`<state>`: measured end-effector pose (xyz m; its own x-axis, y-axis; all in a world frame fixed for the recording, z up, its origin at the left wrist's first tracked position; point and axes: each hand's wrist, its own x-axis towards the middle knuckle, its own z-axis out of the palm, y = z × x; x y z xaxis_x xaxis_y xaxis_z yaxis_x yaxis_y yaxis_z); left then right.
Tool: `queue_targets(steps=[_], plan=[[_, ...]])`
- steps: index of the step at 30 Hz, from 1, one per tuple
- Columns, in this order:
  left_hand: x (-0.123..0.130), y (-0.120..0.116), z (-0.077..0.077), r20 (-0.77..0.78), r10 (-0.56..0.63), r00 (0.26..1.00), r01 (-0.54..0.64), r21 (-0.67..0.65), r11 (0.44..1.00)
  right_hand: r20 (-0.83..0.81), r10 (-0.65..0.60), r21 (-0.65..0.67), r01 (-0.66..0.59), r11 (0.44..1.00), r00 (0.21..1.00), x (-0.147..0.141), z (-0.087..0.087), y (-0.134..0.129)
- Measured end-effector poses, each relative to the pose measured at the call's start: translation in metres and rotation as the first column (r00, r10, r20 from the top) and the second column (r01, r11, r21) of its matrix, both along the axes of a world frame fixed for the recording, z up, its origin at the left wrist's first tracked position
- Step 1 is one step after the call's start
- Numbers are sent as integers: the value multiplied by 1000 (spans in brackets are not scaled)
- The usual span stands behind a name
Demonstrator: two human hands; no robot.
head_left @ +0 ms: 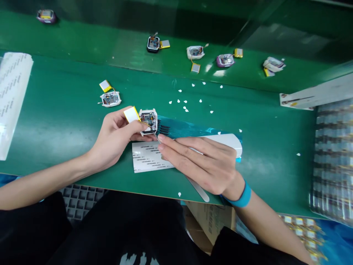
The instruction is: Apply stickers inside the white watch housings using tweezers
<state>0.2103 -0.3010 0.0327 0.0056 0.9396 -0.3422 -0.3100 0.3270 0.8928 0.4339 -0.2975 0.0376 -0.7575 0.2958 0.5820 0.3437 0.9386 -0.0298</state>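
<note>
My left hand (114, 138) is closed around a white smartwatch case (154, 119), its open back facing up with the circuit board showing. A silver battery (131, 115) with yellow edges hangs from the case by thin wires and rests against my left fingers. My right hand (201, 158) pinches slim metal tweezers (199, 189), their fine tip at the lower edge of the case. Their rounded rear end sticks out below my palm. Under my right hand lies a white printed backing sheet (147, 160), partly covered. Black strips (164, 129) on blue film lie beside the case.
Another white case (110, 98) with its battery sits up left. Several open cases (225, 60) line the back ledge. Small white stickers (184, 108) are scattered about. A printed sheet (12, 99) lies far left; stacked clear trays (333, 158) stand at right.
</note>
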Motion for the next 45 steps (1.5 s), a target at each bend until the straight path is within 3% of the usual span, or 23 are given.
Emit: queue_targets(steps=[15, 19, 30, 32, 34, 36, 37, 39, 41, 42, 43, 45], plan=[[1, -6, -5, -121, -3, 993, 15, 100, 995, -96, -57, -294, 26, 955, 994, 0, -4, -7], [0, -6, -6, -102, -31, 994, 40, 92, 995, -101, -31, -287, 1, 958, 994, 1, -5, -6], [-2, -7, -4, -129, -91, 988, 108, 131, 986, -96, -101, -234, 76, 969, 990, 6, -2, -7], [-3, -3, -4, -181, -74, 981, 108, 187, 976, -102, -103, -220, 79, 972, 989, 7, -2, -6], [-13, 13, -2, -281, 24, 959, 67, 311, 948, -112, -102, -190, 80, 979, 988, 7, -3, -4], [-37, 42, 2, -444, 180, 878, 36, 435, 900, -124, -88, -139, 71, 988, 988, 8, -4, -1], [-54, 59, 5, -543, 264, 797, 41, 484, 874, -133, -79, -110, 65, 992, 988, 8, -5, 0], [-90, 96, 10, -771, 357, 527, 57, 451, 891, -166, -59, -40, 53, 998, 984, 8, -7, 3], [-119, 129, 12, -933, 219, 285, 149, 269, 951, -203, -47, 27, 54, 998, 978, 6, -9, 5], [-126, 142, 12, -959, 189, 210, 136, 220, 966, -213, -49, 53, 62, 997, 976, 6, -10, 6], [-128, 154, 10, -969, 177, 173, 141, 202, 969, -217, -55, 76, 73, 994, 975, 5, -11, 6], [-117, 171, 5, -968, 183, 169, 177, 213, 961, -210, -69, 105, 93, 990, 975, 4, -12, 7]])
